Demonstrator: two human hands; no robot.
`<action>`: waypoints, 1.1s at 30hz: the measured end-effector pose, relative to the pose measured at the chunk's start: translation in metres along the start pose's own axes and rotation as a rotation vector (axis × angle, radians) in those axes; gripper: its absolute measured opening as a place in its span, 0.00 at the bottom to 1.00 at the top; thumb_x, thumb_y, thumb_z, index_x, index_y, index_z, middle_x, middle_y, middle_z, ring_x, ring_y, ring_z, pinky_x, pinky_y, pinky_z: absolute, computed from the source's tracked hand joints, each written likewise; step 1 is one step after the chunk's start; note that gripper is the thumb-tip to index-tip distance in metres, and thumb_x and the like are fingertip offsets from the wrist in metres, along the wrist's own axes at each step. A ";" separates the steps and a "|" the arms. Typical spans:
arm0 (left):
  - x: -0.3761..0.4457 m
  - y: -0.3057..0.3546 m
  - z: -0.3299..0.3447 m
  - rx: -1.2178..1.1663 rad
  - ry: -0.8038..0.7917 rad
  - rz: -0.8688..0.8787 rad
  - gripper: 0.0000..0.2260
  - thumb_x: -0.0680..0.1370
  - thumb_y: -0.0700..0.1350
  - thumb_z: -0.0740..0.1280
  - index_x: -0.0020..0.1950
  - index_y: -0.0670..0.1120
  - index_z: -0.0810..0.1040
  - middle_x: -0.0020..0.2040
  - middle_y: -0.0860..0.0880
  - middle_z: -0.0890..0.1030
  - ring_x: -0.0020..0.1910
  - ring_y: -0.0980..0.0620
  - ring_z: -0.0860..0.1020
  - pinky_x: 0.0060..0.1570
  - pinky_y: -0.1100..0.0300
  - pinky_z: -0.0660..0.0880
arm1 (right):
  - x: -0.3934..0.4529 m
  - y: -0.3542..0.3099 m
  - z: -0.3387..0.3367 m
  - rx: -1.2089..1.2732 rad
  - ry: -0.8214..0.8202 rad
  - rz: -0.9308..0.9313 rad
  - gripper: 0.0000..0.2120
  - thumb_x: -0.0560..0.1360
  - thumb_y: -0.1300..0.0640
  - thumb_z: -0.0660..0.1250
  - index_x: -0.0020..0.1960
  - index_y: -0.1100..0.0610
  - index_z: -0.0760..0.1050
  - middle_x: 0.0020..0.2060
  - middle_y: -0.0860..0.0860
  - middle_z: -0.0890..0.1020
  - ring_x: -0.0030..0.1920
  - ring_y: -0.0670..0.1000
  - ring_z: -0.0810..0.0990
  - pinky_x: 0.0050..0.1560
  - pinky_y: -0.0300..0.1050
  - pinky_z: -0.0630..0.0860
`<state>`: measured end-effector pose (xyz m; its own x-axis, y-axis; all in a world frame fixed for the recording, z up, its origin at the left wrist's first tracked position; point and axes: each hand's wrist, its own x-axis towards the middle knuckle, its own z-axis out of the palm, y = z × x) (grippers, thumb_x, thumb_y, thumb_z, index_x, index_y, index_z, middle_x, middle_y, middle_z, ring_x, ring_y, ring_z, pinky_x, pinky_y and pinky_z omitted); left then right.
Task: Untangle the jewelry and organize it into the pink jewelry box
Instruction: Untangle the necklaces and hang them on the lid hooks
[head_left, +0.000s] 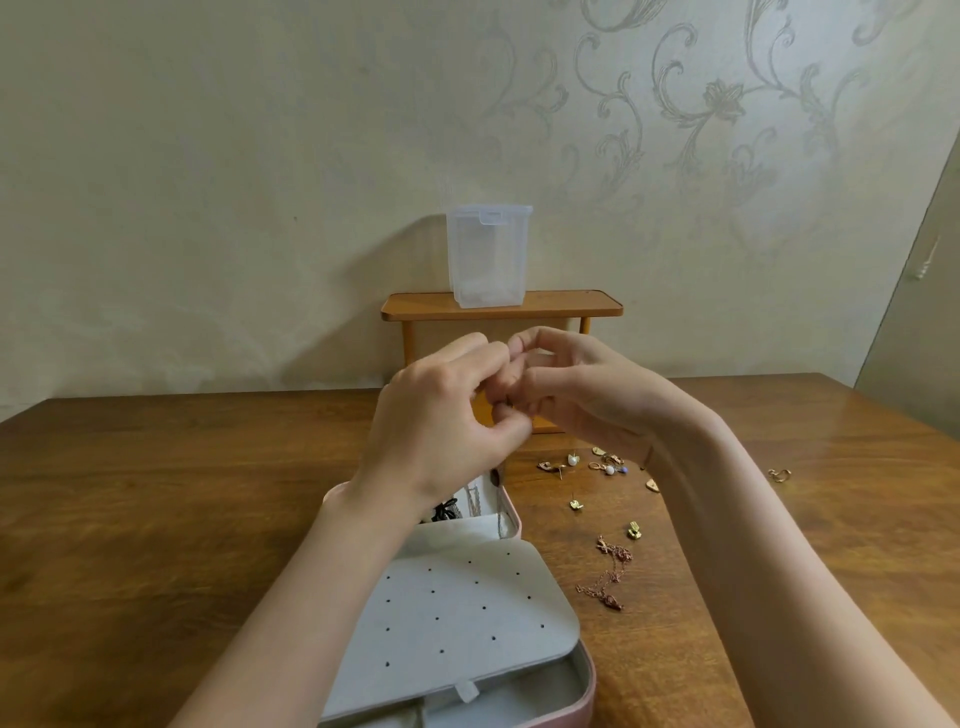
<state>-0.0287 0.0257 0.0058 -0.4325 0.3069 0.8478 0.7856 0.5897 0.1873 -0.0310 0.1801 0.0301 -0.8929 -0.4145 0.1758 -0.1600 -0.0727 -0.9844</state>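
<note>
You hold a thin dark chain (500, 499) up over the far end of the pink jewelry box (586, 691); it hangs from between your hands down into the box's far compartment, near its right wall. Left hand (441, 415): fingers curled, thumb and fingertips pinching at the top of the chain. Right hand (576, 387): fingers curled in against the left, apparently pinching the same piece, though the contact point is hidden between the fingers. Judgement: you are mid-untangle on this chain, task partly done. Box contents: far compartment holds a black-and-white piece (447, 510) near your left wrist and some pale chains (474, 496) beside it; details too small to read. The white perforated earring panel (457, 608) covers the middle of the box and shows no earrings in its holes. The near compartment shows grey lining; contents cannot be made out. Still outside the box, on the wooden table (156, 493) to the right: a rose-gold chain (610, 574) in a loose heap, a scatter of gold earrings (605, 462) some with pearls, two gold studs (576, 504) nearer the box, and one gold piece (779, 474) far right. Judgement: most sorting remains. Farther back, a clear lidded plastic container (488, 254) stands on a small orange shelf (571, 304) against the wall; it looks empty.
</note>
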 end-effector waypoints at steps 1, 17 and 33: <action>0.001 0.000 0.000 -0.046 0.032 -0.027 0.07 0.65 0.47 0.62 0.32 0.50 0.64 0.30 0.56 0.64 0.29 0.57 0.64 0.28 0.70 0.60 | 0.001 0.001 0.001 0.068 -0.009 -0.015 0.16 0.66 0.72 0.65 0.52 0.62 0.68 0.34 0.53 0.79 0.39 0.51 0.76 0.43 0.43 0.71; 0.004 -0.002 -0.011 -0.226 0.031 -0.117 0.05 0.64 0.48 0.64 0.32 0.49 0.69 0.30 0.55 0.68 0.32 0.53 0.67 0.28 0.66 0.65 | -0.002 0.001 -0.001 0.236 -0.075 -0.062 0.17 0.67 0.68 0.69 0.54 0.61 0.71 0.37 0.54 0.81 0.40 0.50 0.79 0.44 0.38 0.79; 0.004 0.002 -0.007 -0.601 -0.021 -0.503 0.07 0.67 0.44 0.66 0.31 0.47 0.70 0.26 0.56 0.68 0.26 0.58 0.65 0.25 0.68 0.63 | 0.004 0.005 0.005 0.311 0.013 -0.129 0.18 0.66 0.72 0.68 0.52 0.59 0.70 0.31 0.53 0.79 0.34 0.49 0.76 0.38 0.38 0.74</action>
<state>-0.0255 0.0227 0.0134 -0.8033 0.1279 0.5817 0.5955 0.1577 0.7877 -0.0332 0.1733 0.0260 -0.8794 -0.3719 0.2973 -0.1382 -0.3980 -0.9069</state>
